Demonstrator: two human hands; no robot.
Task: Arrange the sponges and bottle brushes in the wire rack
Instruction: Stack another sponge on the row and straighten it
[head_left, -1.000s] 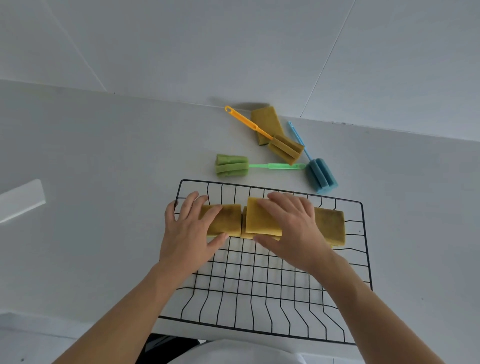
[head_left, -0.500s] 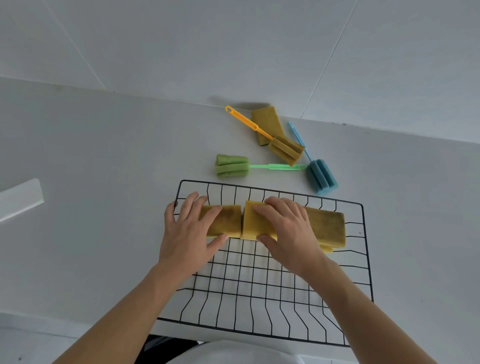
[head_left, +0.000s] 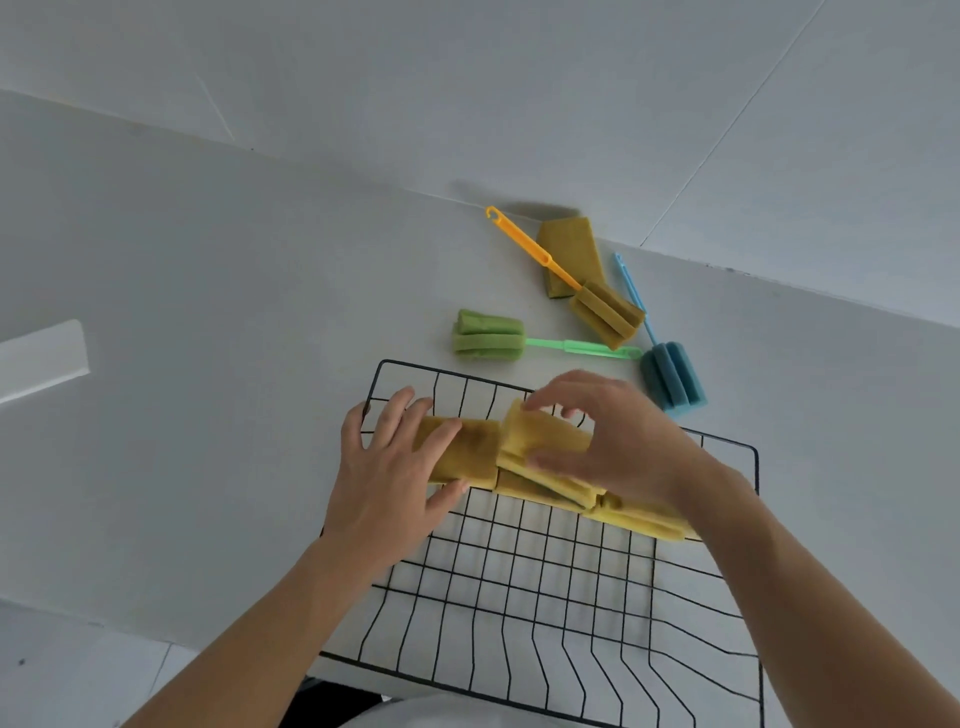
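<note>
A black wire rack (head_left: 545, 571) lies on the white counter in front of me. Several yellow sponges stand in a row along its far side. My left hand (head_left: 389, 473) rests on the leftmost sponge (head_left: 470, 449), fingers and thumb around it. My right hand (head_left: 618, 436) hovers over the middle sponge (head_left: 540, 441), fingers spread, thumb touching its front; that sponge leans. A further sponge (head_left: 644, 517) pokes out under my right wrist. Beyond the rack lie a green bottle brush (head_left: 491, 338), an orange-handled brush (head_left: 605, 314), a blue brush (head_left: 670, 374) and one loose yellow sponge (head_left: 571, 249).
The counter meets a white tiled wall (head_left: 467, 104) just behind the brushes. A white ledge (head_left: 41, 358) juts in at the left edge. The near half of the rack holds nothing.
My right hand has lifted off the middle sponge and opened, and that sponge now leans. My left hand stays on the leftmost sponge. The view has shifted a little.
</note>
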